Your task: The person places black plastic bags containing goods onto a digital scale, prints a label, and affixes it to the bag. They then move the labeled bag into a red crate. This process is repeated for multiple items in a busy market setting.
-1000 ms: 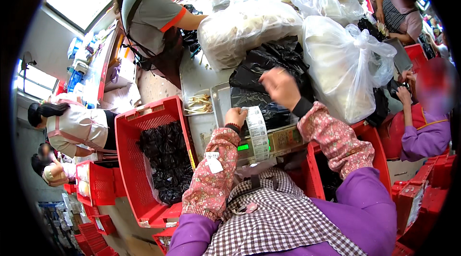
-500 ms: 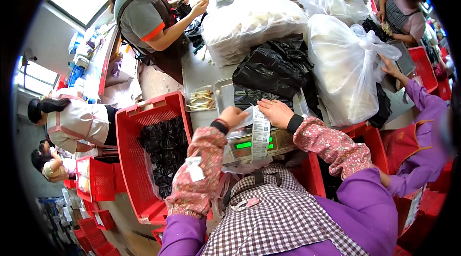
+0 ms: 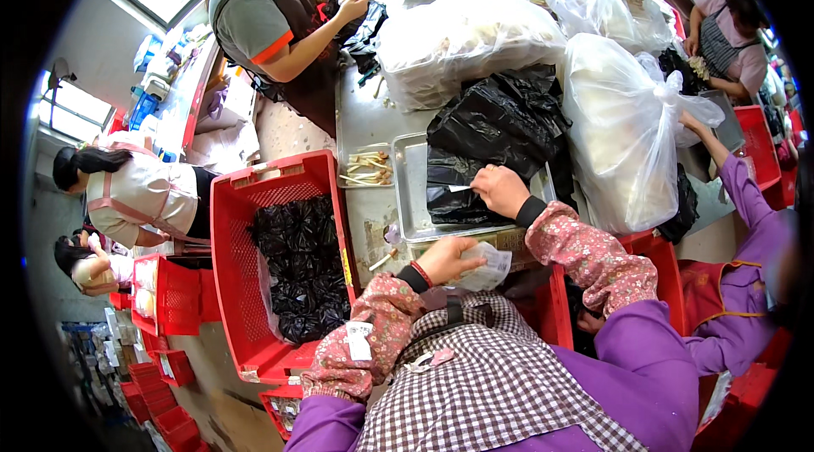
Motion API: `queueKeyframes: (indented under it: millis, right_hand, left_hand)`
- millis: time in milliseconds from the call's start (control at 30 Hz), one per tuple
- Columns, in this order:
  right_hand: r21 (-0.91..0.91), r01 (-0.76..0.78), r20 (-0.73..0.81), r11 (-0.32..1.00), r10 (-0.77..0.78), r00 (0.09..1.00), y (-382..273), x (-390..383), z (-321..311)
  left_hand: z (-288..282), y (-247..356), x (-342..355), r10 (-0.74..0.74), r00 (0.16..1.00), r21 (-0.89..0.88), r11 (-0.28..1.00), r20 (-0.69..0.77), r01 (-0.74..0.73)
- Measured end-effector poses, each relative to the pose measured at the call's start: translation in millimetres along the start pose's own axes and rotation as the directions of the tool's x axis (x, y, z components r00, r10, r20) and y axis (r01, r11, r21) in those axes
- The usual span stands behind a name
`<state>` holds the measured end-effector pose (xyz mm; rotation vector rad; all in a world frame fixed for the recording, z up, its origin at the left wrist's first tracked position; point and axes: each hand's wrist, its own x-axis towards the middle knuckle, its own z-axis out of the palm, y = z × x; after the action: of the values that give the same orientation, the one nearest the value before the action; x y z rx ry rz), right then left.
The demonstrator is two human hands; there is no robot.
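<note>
My left hand (image 3: 448,260) is closed on a roll of labels (image 3: 487,269), low in front of the checked apron. Between the pinched fingers of my right hand (image 3: 502,192) is a small white label (image 3: 459,188), just over a black plastic bag (image 3: 500,125). That bag lies bunched on a shallow metal tray (image 3: 409,176), which sits on a weighing scale (image 3: 513,240). The scale's display is hidden behind my left hand and the roll. Left of the tray is a small tray of thin-stemmed mushrooms (image 3: 367,169), with one loose mushroom (image 3: 383,260) nearer me.
A red crate (image 3: 222,240) of black bags stands at left. Large clear bags of pale goods (image 3: 606,147) crowd the table's far and right sides. Across the table a co-worker (image 3: 271,28) handles pale stalks; a purple sleeve (image 3: 742,185) reaches in from the right.
The label strip stretched between my hands has gone from the scale's front. My left hand has drawn down toward me with the roll; my right now holds one label over the bag.
</note>
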<state>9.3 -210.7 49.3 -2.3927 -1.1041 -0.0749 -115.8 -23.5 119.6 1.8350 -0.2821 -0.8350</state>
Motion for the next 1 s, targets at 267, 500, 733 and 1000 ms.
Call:
queueKeyframes:
  millis: [267, 500, 733, 1000]
  right_hand:
    - [0.457, -0.408, -0.063, 0.790, 0.486, 0.872, 66, 38, -36]
    - [0.685, -0.417, 0.178, 0.598, 0.418, 0.891, 52, 14, -28]
    - [0.579, -0.432, 0.227, 0.692, 0.373, 0.900, 39, 13, -33]
    - [0.531, -0.328, 0.160, 0.781, 0.287, 0.944, 28, 23, -36]
  left_hand:
    - [-67, -27, 74, -0.066, 0.879, -0.324, 0.940, -0.473, -0.103]
    - [-49, 17, 45, -0.017, 0.998, -0.069, 0.997, 0.068, 0.022]
    - [-46, -8, 62, 0.264, 0.887, 0.237, 0.954, -0.380, -0.182]
    - [-44, -18, 80, 0.119, 0.879, -0.110, 0.976, -0.461, -0.190]
